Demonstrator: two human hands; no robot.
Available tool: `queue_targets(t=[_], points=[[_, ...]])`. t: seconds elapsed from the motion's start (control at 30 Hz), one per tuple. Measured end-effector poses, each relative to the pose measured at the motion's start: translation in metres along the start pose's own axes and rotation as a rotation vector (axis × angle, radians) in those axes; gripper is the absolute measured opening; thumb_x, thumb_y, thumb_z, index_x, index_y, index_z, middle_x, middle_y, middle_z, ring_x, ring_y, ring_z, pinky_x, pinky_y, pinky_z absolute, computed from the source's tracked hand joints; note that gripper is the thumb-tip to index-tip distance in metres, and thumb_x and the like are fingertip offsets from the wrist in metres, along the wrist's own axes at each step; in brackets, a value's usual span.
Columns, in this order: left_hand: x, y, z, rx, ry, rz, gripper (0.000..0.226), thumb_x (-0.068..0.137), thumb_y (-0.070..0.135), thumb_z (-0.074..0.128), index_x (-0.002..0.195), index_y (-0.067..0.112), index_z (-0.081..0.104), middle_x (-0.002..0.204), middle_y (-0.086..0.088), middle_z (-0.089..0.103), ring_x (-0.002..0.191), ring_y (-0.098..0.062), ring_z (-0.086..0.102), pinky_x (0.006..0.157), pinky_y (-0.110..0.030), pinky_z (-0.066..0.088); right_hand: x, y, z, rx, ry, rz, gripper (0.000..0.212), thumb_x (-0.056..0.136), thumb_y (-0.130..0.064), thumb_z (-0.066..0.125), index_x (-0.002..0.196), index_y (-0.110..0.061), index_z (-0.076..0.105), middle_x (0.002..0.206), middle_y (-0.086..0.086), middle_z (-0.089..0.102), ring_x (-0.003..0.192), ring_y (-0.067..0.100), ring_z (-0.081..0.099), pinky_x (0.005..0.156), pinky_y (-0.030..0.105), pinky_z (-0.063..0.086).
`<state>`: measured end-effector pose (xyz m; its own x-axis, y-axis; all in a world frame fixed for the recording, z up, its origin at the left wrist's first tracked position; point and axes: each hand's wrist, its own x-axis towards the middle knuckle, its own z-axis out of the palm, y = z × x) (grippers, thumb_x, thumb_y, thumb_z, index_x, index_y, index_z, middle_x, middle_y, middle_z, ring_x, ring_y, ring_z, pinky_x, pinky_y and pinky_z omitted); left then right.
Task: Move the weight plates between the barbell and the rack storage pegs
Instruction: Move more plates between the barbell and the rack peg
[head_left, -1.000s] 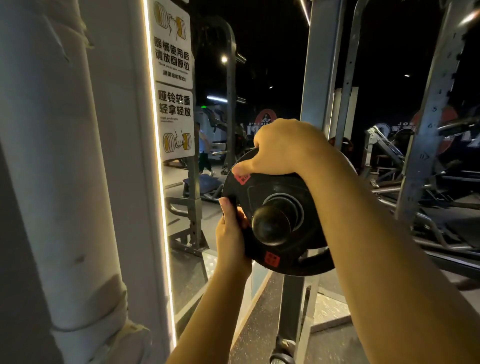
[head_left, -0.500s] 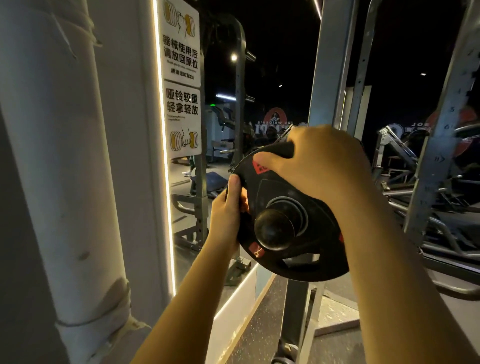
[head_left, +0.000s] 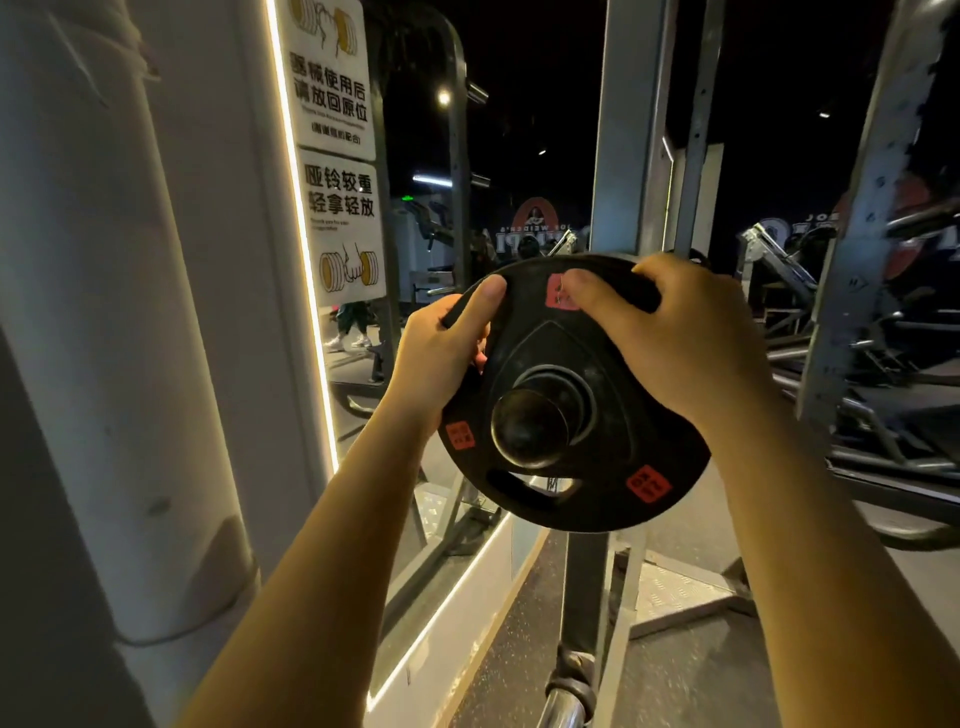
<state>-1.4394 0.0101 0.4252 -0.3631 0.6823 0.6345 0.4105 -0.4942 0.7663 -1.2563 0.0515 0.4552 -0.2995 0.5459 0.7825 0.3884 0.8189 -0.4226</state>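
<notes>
A black weight plate (head_left: 597, 467) with red labels sits on a storage peg (head_left: 530, 428) of the rack, the peg's round dark end poking through its centre hole toward me. My left hand (head_left: 441, 358) grips the plate's upper left rim, thumb lying on its face. My right hand (head_left: 675, 338) grips the top right rim, fingers curled over the edge. A grey rack upright (head_left: 628, 130) rises behind the plate. The chrome end of a barbell (head_left: 563, 712) shows at the bottom.
A white padded pillar (head_left: 104, 312) stands close on the left. Beside it a lit-edged mirror (head_left: 426, 208) carries two signs (head_left: 337, 156). More rack uprights (head_left: 878, 208) and machines (head_left: 883, 364) fill the right. A steel base plate (head_left: 675, 597) lies on the floor.
The plate has come closer and rotated slightly. My left hand slid from the lower left rim up to the upper left; my right hand shifted right along the top rim.
</notes>
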Motion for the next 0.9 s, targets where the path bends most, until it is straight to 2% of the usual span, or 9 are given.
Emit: queue_targets(t=[0.13, 0.23, 0.33, 0.47, 0.6, 0.73, 0.8, 0.83, 0.9], points=[[-0.013, -0.001, 0.004, -0.102, 0.031, -0.091, 0.048, 0.067, 0.065, 0.051, 0.072, 0.017, 0.055, 0.054, 0.010, 0.055, 0.052, -0.005, 0.054, 0.061, -0.021, 0.045, 0.010, -0.006, -0.003, -0.051, -0.094, 0.003, 0.042, 0.086, -0.064, 0.050, 0.091, -0.022, 0.055, 0.073, -0.008, 0.055, 0.064, 0.001, 0.048, 0.052, 0.019, 0.030], [-0.022, -0.009, 0.005, -0.235, 0.086, -0.180, 0.069, 0.064, 0.075, 0.057, 0.090, 0.010, 0.060, 0.082, -0.015, 0.065, 0.080, -0.029, 0.066, 0.086, -0.041, 0.053, 0.021, -0.018, 0.002, -0.186, -0.118, -0.053, 0.048, 0.083, -0.069, 0.049, 0.084, -0.021, 0.054, 0.068, -0.007, 0.051, 0.059, 0.003, 0.045, 0.050, 0.020, 0.028], [-0.041, -0.021, 0.012, -0.369, 0.149, -0.247, 0.078, 0.061, 0.081, 0.058, 0.101, 0.014, 0.062, 0.112, -0.025, 0.063, 0.104, -0.039, 0.062, 0.102, -0.055, 0.043, 0.031, -0.035, 0.009, -0.362, -0.134, -0.141, 0.057, 0.078, -0.076, 0.049, 0.072, -0.019, 0.047, 0.064, -0.004, 0.045, 0.056, 0.009, 0.043, 0.050, 0.023, 0.027], [-0.066, -0.040, 0.019, -0.507, 0.187, -0.299, 0.065, 0.068, 0.078, 0.058, 0.095, 0.019, 0.059, 0.117, -0.017, 0.054, 0.106, -0.039, 0.055, 0.108, -0.059, 0.032, 0.038, -0.060, 0.018, -0.520, -0.243, -0.290, 0.058, 0.078, -0.074, 0.051, 0.080, -0.017, 0.043, 0.067, 0.000, 0.038, 0.073, 0.021, 0.049, 0.065, 0.031, 0.040], [-0.066, -0.035, 0.023, -0.497, 0.221, -0.315, 0.068, 0.062, 0.082, 0.057, 0.091, 0.021, 0.060, 0.116, -0.012, 0.054, 0.105, -0.038, 0.056, 0.106, -0.057, 0.036, 0.034, -0.063, 0.018, -0.571, -0.208, -0.348, 0.059, 0.081, -0.074, 0.047, 0.088, -0.016, 0.054, 0.064, 0.000, 0.037, 0.072, 0.021, 0.048, 0.064, 0.031, 0.036], [-0.060, -0.036, 0.016, -0.429, 0.197, -0.271, 0.082, 0.069, 0.084, 0.048, 0.100, 0.009, 0.060, 0.103, -0.025, 0.058, 0.095, -0.043, 0.058, 0.100, -0.054, 0.041, 0.029, -0.061, 0.015, -0.555, -0.161, -0.359, 0.059, 0.083, -0.073, 0.044, 0.083, -0.014, 0.049, 0.065, 0.000, 0.040, 0.071, 0.020, 0.049, 0.064, 0.031, 0.035], [-0.055, -0.037, 0.011, -0.411, 0.175, -0.256, 0.076, 0.076, 0.081, 0.032, 0.078, 0.009, 0.057, 0.073, -0.017, 0.056, 0.070, -0.032, 0.058, 0.083, -0.041, 0.047, 0.024, -0.057, 0.011, -0.515, -0.124, -0.331, 0.058, 0.083, -0.073, 0.044, 0.078, -0.015, 0.046, 0.063, -0.001, 0.040, 0.065, 0.017, 0.047, 0.061, 0.028, 0.033], [-0.050, -0.035, 0.009, -0.408, 0.162, -0.254, 0.071, 0.077, 0.080, 0.026, 0.067, 0.015, 0.054, 0.062, -0.007, 0.050, 0.060, -0.022, 0.052, 0.074, -0.036, 0.044, 0.021, -0.054, 0.009, -0.486, -0.097, -0.311, 0.056, 0.084, -0.072, 0.044, 0.077, -0.016, 0.045, 0.062, -0.003, 0.040, 0.059, 0.014, 0.044, 0.056, 0.026, 0.031], [-0.039, -0.027, 0.004, -0.359, 0.147, -0.248, 0.067, 0.073, 0.080, 0.025, 0.059, 0.021, 0.053, 0.057, 0.001, 0.046, 0.054, -0.015, 0.046, 0.066, -0.032, 0.040, 0.013, -0.046, 0.006, -0.426, -0.035, -0.267, 0.051, 0.085, -0.070, 0.042, 0.081, -0.019, 0.044, 0.063, -0.006, 0.039, 0.054, 0.005, 0.036, 0.049, 0.021, 0.025]])
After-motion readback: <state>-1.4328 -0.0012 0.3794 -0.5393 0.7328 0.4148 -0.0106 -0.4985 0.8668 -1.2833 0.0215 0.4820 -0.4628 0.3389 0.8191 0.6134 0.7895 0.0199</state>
